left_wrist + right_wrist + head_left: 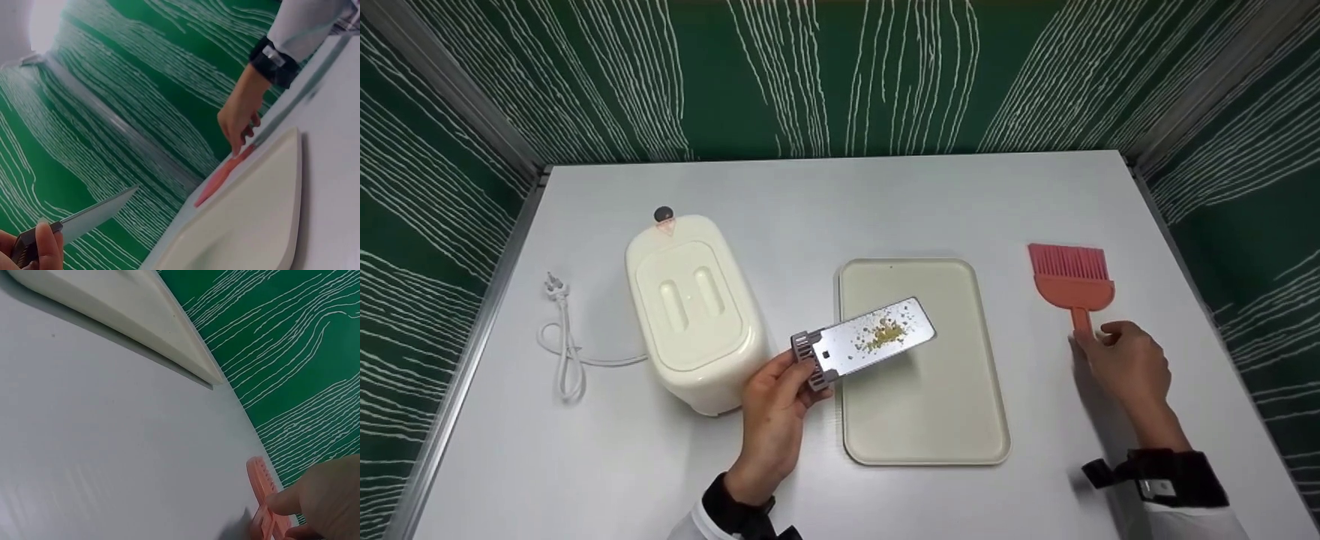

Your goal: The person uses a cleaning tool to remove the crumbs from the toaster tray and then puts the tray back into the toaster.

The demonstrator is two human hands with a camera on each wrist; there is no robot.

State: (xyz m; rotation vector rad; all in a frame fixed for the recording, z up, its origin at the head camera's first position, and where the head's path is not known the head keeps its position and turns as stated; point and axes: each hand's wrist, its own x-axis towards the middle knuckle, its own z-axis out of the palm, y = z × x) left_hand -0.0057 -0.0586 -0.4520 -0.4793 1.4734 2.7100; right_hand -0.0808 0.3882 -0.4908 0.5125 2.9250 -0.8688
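Note:
My left hand [771, 424] grips the slotted grey end of a flat metal crumb tray [844, 358], thumb on top. Yellowish crumbs [883, 334] lie scattered on its metal face. The crumb tray is held over the upper left part of a cream rectangular tray [952, 405]. On the right, my right hand [1132, 367] pinches the handle of a red-pink brush [1069, 292] between thumb and fingers. The brush's bristles point toward the back of the table. In the left wrist view the crumb tray [101, 214] appears edge-on, raised above the table.
A cream toaster [690, 304] with its lid on stands left of the left hand. Its white cord [570, 360] lies bundled beside it, plug toward the back. Green walls with white streaks [885, 82] enclose the back and sides of the white table [795, 195].

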